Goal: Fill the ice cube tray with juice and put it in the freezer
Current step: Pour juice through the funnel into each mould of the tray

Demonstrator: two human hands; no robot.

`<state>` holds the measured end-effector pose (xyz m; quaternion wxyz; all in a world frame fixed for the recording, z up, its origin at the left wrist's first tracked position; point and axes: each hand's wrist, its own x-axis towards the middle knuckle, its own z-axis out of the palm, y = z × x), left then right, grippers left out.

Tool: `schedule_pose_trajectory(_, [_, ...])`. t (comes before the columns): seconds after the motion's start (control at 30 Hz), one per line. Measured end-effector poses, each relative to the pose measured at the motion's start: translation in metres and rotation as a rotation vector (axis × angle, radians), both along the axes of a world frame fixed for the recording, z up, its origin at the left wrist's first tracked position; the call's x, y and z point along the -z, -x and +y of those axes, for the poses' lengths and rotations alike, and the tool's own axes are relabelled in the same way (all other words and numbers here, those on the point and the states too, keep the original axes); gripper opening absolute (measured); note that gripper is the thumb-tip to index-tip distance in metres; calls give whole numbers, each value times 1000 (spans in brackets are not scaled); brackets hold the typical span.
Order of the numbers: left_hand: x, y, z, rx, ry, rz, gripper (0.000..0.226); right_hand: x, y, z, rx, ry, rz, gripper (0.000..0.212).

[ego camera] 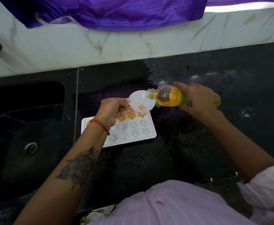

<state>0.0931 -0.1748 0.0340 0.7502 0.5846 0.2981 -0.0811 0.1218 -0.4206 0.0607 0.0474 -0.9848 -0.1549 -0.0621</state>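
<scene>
Ice cube tray (133, 129) lies flat on the dark tabletop (189, 143), directly below the left hand (112, 109) and just right of the sink (26, 135). Its long axis runs roughly 8 to 2 o'clock. The far row of cells shows orange juice; the nearer rows look unfilled.

The left hand is closed on the rim of a small white bowl (142, 101), held above the tray's far edge. The right hand (196, 99) is wrapped around the juice bottle (168, 96), which is tipped almost level with its mouth pointing to 9 o'clock, inside the bowl's rim. A little juice sits in the bowl.

Judgement: the bowl serves as the transfer vessel. From it the unfilled cells lie toward 6 o'clock, so the next pour calls for drawing the left hand toward the body.

Clearances: the sink opening lies at 9 o'clock of the tray, so a spill to that side is low risk. Open tabletop extends to 3 o'clock and 6 o'clock. The tiled wall (100, 43) closes off 12 o'clock.
</scene>
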Motion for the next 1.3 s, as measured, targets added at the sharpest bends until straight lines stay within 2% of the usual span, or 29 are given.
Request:
schedule_pose_trajectory(0.27, [-6,7,9,-32,41,-28,4,-9,3,14,2,-78,25,72])
schedule_pose_trajectory(0.4, [-10,17,23,-53,27,-42,5,-15,6,31,-68,-130,20,72])
schedule_pose_trajectory(0.9, [-2,95,121,-278,-72,-68,3,-12,22,127,-329,-122,95,78])
schedule_pose_trajectory(1.3, [6,109,132,-313,-88,-13,3,-3,24,154,-401,26,31,68])
